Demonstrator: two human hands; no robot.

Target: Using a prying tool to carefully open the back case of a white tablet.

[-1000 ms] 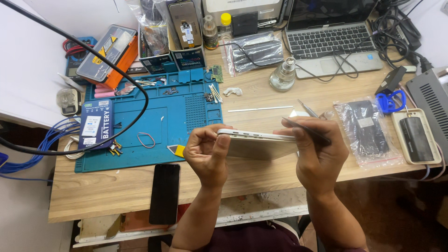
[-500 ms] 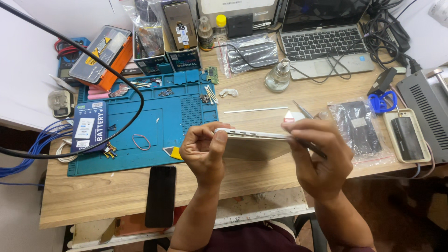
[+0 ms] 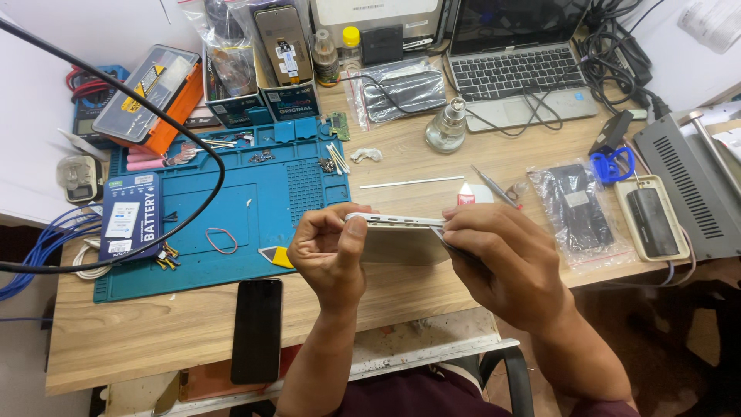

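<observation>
Both hands hold a white phone [image 3: 397,232] edge-up above the bench [image 3: 432,166], in front of the blue mat [image 3: 193,224], so the side seam faces the camera. Left hand [image 3: 328,255]: grip closed around the phone's left end, thumb on the top edge to steady it. Right hand [image 3: 505,266]: fingers curled at the right end, pinching a thin dark tool [image 3: 461,253] against the seam. Black phone [image 3: 257,330] lies flat nearby.

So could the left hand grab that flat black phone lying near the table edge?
Probably yes, but not right now. The flat black phone lies bare on the wooden table, just left of the left hand, with nothing between them. That hand is busy gripping the thin white device, so it would have to let go first.
</observation>
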